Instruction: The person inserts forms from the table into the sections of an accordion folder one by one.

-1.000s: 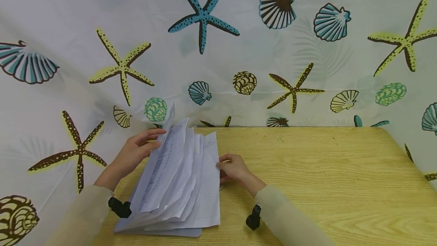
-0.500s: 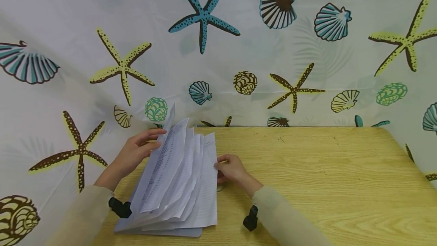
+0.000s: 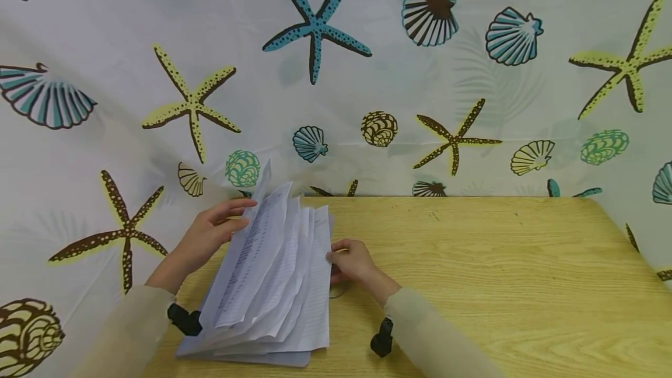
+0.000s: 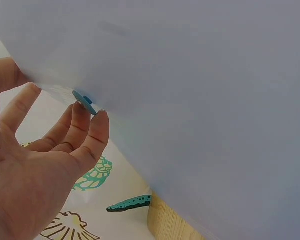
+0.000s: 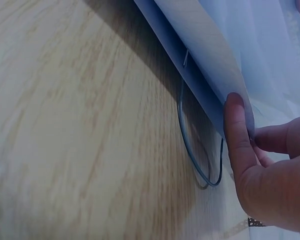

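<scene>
A pale blue-grey document folder [image 3: 257, 359] lies open at the left of the table, with fanned printed sheets [image 3: 313, 308] inside. My left hand [image 3: 212, 232] holds its raised front cover [image 4: 200, 100] by the edge. Fingertips of that hand touch a small blue round button [image 4: 85, 102] on the cover. On the other side, my right hand [image 3: 354, 261] pinches the right edge of the rearmost sheets between thumb and fingers, just above the folder's back cover [image 5: 167, 47]. A thin elastic cord [image 5: 187, 150] loops out from that back cover beside the fingers.
The wood-grain table [image 3: 472, 273] stretches away to the right. A white curtain [image 3: 346, 86] printed with starfish and shells hangs behind and along the left side. Both wrists carry small black camera mounts [image 3: 382, 337].
My right hand has drawn slightly left with the pinched sheets, so their edge sits further in and a strip of the back cover shows beyond. The left hand and raised cover stay put.
</scene>
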Available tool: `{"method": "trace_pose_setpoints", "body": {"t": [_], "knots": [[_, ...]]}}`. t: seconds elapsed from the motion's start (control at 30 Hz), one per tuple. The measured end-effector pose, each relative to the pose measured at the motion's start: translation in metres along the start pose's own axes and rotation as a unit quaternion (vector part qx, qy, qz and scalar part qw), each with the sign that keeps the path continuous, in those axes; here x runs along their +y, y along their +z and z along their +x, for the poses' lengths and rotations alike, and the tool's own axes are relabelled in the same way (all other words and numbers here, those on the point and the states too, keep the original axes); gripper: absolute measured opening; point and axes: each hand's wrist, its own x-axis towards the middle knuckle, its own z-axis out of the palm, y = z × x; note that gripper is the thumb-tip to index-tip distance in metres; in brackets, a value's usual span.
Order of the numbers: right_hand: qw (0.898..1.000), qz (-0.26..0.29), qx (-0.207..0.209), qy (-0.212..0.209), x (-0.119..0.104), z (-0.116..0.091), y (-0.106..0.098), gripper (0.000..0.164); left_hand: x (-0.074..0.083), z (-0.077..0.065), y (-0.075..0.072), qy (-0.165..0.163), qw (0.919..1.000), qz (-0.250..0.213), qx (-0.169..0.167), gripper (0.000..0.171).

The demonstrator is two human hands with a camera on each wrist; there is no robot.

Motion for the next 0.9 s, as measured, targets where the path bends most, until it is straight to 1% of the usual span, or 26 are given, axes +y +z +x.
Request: {"method": "trace_pose_setpoints", "body": {"t": [0.33, 0.67, 0.9], "knots": [[1.0, -0.003, 0.006, 0.001, -0.002, -0.001, 0.005, 0.028, 0.002, -0.001, -0.001, 0.003, 1.0, 0.0, 0.001, 0.047], [1.0, 0.02, 0.002, 0.0, 0.002, 0.006, 0.011, 0.027, -0.003, 0.0, -0.002, 0.001, 1.0, 0.005, 0.0, 0.048], [1.0, 0.025, 0.004, 0.004, 0.003, 0.008, 0.015, 0.025, 0.0, 0.0, -0.002, 0.005, 1.0, -0.002, -0.001, 0.047]]}}
